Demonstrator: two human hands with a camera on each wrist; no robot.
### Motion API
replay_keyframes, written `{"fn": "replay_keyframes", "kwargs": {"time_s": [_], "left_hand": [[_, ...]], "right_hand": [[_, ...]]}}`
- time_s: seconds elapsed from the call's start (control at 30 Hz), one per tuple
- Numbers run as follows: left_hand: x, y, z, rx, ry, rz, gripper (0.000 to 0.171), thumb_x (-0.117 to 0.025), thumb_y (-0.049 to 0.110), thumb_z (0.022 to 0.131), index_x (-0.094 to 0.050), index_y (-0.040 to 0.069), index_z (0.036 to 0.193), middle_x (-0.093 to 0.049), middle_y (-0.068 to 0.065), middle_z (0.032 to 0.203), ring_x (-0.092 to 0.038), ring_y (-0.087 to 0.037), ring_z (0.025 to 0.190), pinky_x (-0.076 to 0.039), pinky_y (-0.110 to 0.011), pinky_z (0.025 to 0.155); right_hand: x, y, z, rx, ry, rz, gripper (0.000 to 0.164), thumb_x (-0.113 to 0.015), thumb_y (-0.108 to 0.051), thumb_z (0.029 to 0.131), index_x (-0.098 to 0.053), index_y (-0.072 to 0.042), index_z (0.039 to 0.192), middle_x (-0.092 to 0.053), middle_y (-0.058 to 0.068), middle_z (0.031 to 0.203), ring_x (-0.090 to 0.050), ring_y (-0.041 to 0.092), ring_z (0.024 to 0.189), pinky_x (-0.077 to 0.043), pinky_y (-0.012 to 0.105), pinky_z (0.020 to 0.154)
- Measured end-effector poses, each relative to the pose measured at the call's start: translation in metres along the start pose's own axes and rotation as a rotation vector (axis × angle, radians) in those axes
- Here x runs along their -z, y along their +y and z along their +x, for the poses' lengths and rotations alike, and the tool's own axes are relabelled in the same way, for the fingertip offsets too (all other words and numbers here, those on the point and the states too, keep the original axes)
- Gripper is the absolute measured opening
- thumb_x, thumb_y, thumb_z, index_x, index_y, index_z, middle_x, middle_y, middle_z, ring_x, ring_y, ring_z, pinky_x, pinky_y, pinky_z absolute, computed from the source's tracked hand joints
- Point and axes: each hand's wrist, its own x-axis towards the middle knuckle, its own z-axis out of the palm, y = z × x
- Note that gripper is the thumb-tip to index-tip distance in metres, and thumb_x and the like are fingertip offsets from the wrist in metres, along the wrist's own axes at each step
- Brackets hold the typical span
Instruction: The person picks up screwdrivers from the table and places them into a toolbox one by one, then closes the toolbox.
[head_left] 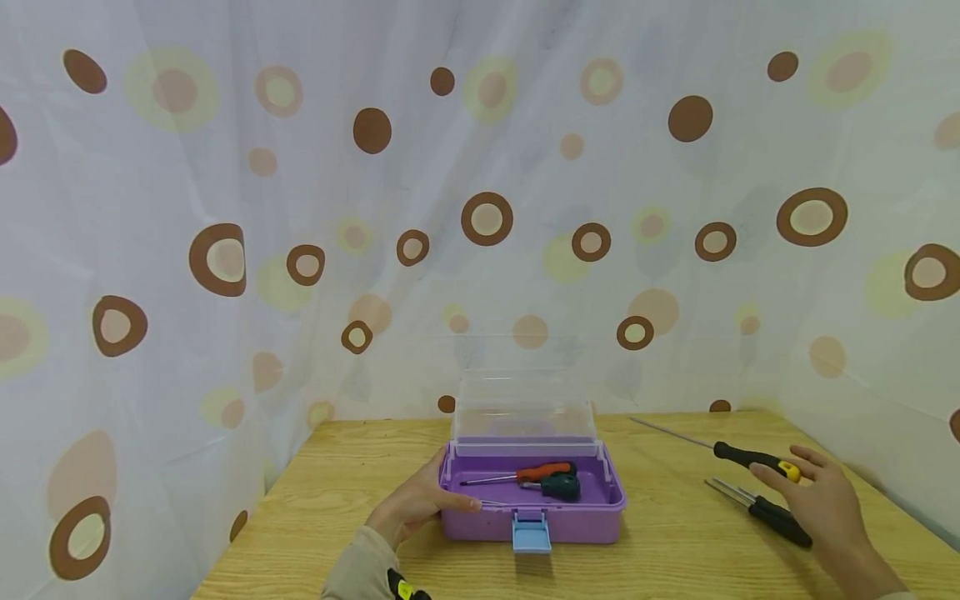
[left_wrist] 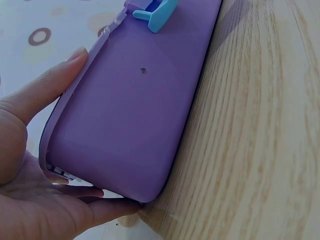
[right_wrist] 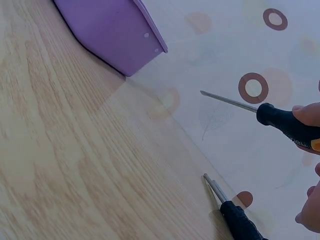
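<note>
A purple toolbox (head_left: 487, 525) with its clear lid (head_left: 525, 408) raised sits on the table. Inside lie a red-handled screwdriver (head_left: 543, 473), a dark green stubby screwdriver (head_left: 558, 487) and a thin metal shaft near the front wall, its handle hidden. My left hand (head_left: 420, 500) grips the box's left end, thumb on the rim and fingers along the side, as the left wrist view also shows. On the right, my right hand (head_left: 821, 500) holds a black screwdriver (head_left: 750, 456) by its yellow-ended handle above the table, shaft pointing toward the back left.
Beneath the right hand, black-handled screwdrivers (head_left: 780, 521) lie together on the wooden table (head_left: 660, 550). A light blue latch (head_left: 531, 536) hangs down at the box's front. Behind the table hangs a dotted curtain (head_left: 525, 167).
</note>
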Motion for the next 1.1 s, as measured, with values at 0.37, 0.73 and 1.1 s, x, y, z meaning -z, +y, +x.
{"fn": "replay_keyframes", "kwargs": {"time_s": [0.37,0.73,1.1], "left_hand": [[-0.001,0.0,0.0,0.006,0.001,-0.006,0.12,-0.088,0.004,0.079,-0.007,0.012,0.166,-0.039,-0.027,0.156,-0.043,-0.047,0.137,-0.035,-0.06,0.114],[0.0,0.002,0.0,-0.005,-0.012,-0.006,0.121,-0.089,0.005,0.078,-0.007,0.012,0.166,-0.039,-0.026,0.156,-0.041,-0.048,0.138,-0.034,-0.059,0.115],[0.0,0.002,0.0,-0.01,-0.006,-0.008,0.123,-0.089,0.003,0.077,-0.005,0.01,0.166,-0.035,-0.028,0.158,-0.039,-0.049,0.14,-0.032,-0.059,0.116]], "right_hand": [[0.003,-0.002,0.002,-0.054,-0.061,0.182,0.097,-0.059,-0.051,0.103,-0.01,0.01,0.16,0.011,0.025,0.168,0.003,0.061,0.146,-0.018,0.076,0.111],[-0.004,0.011,0.001,0.041,-0.192,0.435,0.055,-0.054,-0.033,0.109,-0.029,-0.032,0.157,0.014,-0.002,0.171,0.021,0.047,0.148,-0.009,0.069,0.115],[-0.021,-0.007,0.002,0.214,-0.379,0.542,0.042,-0.05,-0.013,0.11,-0.049,0.014,0.142,-0.012,-0.008,0.164,0.028,0.045,0.147,-0.027,0.048,0.121]]}}
